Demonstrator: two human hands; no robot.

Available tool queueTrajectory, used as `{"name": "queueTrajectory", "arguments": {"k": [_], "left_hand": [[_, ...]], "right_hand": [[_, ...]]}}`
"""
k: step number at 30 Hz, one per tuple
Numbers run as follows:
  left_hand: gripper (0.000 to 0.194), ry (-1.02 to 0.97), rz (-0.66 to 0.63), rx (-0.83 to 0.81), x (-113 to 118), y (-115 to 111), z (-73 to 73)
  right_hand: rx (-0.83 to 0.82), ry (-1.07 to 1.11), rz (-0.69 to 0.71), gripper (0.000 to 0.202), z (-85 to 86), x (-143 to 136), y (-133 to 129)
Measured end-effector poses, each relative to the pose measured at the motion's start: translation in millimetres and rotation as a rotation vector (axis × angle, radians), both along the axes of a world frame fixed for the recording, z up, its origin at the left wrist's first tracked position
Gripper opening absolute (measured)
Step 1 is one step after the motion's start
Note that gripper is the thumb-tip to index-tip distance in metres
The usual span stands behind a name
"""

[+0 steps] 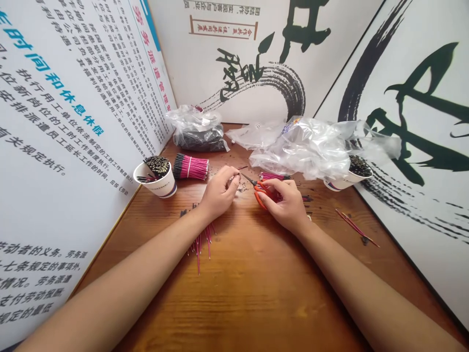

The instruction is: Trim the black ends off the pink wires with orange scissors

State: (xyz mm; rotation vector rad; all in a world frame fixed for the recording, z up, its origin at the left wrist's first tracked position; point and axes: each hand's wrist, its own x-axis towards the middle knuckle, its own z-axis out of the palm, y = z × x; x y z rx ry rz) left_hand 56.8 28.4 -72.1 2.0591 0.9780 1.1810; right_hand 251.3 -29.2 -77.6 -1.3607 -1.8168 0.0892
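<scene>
We count 2 cups [165,189], left and right; 1 scissors [256,184]; 2 hands [220,192]; 3 printed panels [36,195]; 1 banded wire bundle [192,167] far left. Loose wires [199,250] near left overlap, count unclear.

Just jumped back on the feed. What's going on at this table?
Over a wooden table, the right hand holds orange-handled scissors, blades pointing toward the left hand. The left hand's fingers are curled close to the tips; anything pinched there is too small to make out. To its left lies a banded bundle of pink-and-black wires, beside a paper cup of dark pieces. Loose pink wires lie nearer the camera.
</scene>
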Motion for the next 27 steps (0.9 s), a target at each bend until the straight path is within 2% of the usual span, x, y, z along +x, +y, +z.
{"name": "queueTrajectory", "arguments": {"k": [4,10,20,27], "left_hand": [[0.021,-0.033,-0.054,-0.091,0.9,-1.2,-0.1],[0.019,-0.013,-0.041,-0.03,1.2,-0.3,2.2],[0.018,-0.034,-0.033,-0.025,1.5,1.5,1.5],[0.018,-0.038,-0.025,-0.035,1.2,2.7,-0.5]], "right_hand": [[0.003,-0.002,-0.005,0.014,0.4,0.2,-0.1],[-0.028,-0.03,-0.005,0.016,2.7,-0.4,-0.8],[-0.041,-0.033,0.028,0.013,1.4,0.7,-0.8],[-0.043,-0.004,0.004,0.013,1.3,-0.2,-1.1]]}}
